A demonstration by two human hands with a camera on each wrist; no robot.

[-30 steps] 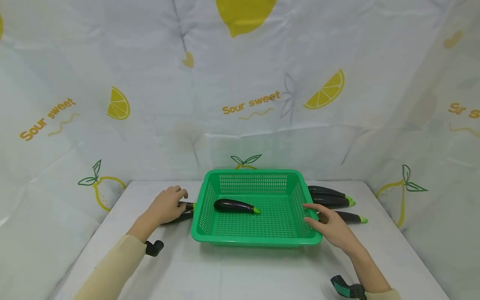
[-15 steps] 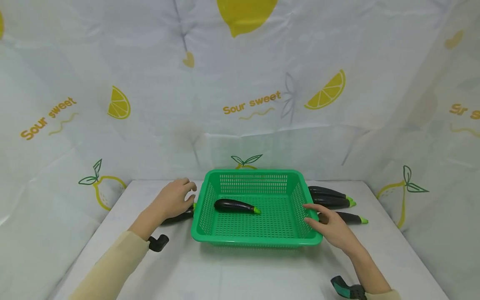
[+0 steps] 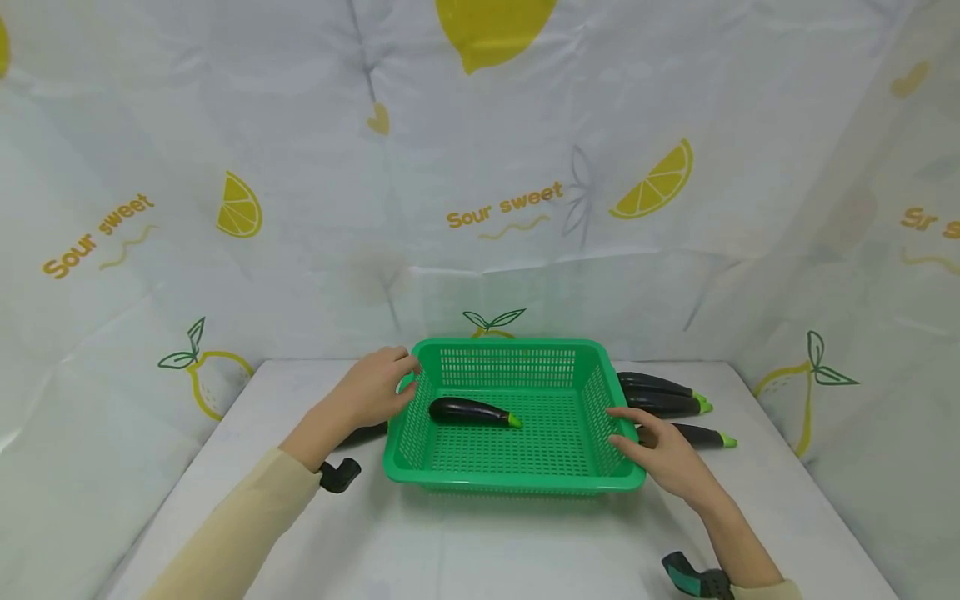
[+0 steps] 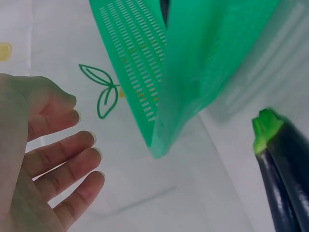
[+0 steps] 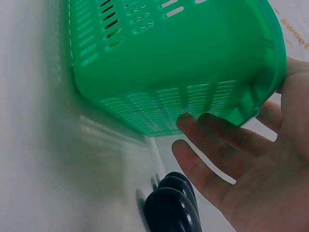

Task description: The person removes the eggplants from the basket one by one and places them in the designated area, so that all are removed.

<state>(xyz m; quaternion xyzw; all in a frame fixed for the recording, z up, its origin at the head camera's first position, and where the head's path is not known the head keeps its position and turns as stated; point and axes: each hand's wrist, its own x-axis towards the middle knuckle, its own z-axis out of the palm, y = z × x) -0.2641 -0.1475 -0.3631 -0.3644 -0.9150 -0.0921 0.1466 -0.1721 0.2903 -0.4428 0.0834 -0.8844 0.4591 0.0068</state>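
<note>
A green plastic basket [image 3: 510, 482] stands in the middle of the table with one eggplant [image 3: 468, 412] lying inside. Over its left rim hovers my left hand [image 3: 375, 387], fingers loosely bent and holding nothing. Below that hand, partly hidden by it in the head view, lie dark eggplants; the left wrist view shows two eggplants [image 4: 285, 169] side by side. My right hand [image 3: 671, 454] holds the basket's right rim. In the right wrist view, fingers [image 5: 222, 145] lie along the outside of the basket wall, while the thumb is mostly hidden behind the rim.
On the table right of the basket lie two eggplants [image 3: 663, 402] together and a third eggplant [image 3: 701, 435] nearer, partly behind the right hand. A white lemon-print cloth [image 3: 337, 275] hangs close behind the table [image 3: 487, 550].
My left hand has moved right and slightly away, from over the left eggplants to the basket's left rim. The right hand, the basket and the eggplant in it stay put.
</note>
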